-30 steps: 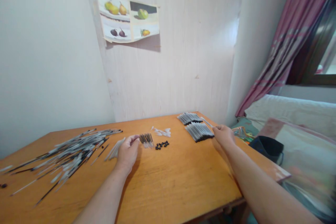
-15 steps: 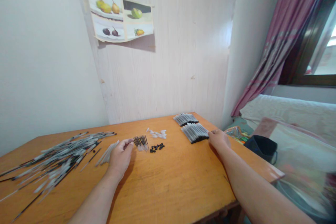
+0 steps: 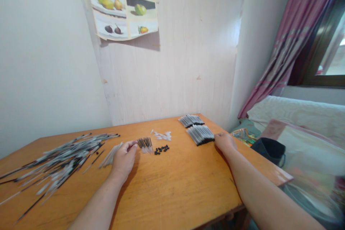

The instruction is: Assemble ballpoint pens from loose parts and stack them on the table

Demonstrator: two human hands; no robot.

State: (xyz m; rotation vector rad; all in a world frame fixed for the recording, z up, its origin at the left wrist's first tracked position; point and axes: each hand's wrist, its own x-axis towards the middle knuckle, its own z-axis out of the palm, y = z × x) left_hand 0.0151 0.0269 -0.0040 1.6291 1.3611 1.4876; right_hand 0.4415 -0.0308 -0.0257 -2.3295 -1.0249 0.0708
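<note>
My left hand (image 3: pixel 125 160) is closed in a pinch at the left end of a row of short dark refills with clear ends (image 3: pixel 145 144). What its fingertips hold, if anything, is hidden. Under and beside that hand lie clear pen barrels (image 3: pixel 109 158). My right hand (image 3: pixel 225 143) has curled fingers against the right end of the nearer row of clear pens with black ends (image 3: pixel 199 135); whatever is in them cannot be made out. Small black plugs (image 3: pixel 161 149) and whitish translucent caps (image 3: pixel 163 136) lie between the hands.
A loose pile of pen parts and long thin rods (image 3: pixel 64 156) spreads over the left of the wooden table (image 3: pixel 172 187). Behind the nearer pens is a second row (image 3: pixel 191 120). Beyond the table's right edge sits a dark open bag (image 3: pixel 269 151). A fruit picture (image 3: pixel 126 18) hangs on the wall.
The view has shifted slightly. Both hands stay at the same places, the left by the refills and the right by the pen row.
</note>
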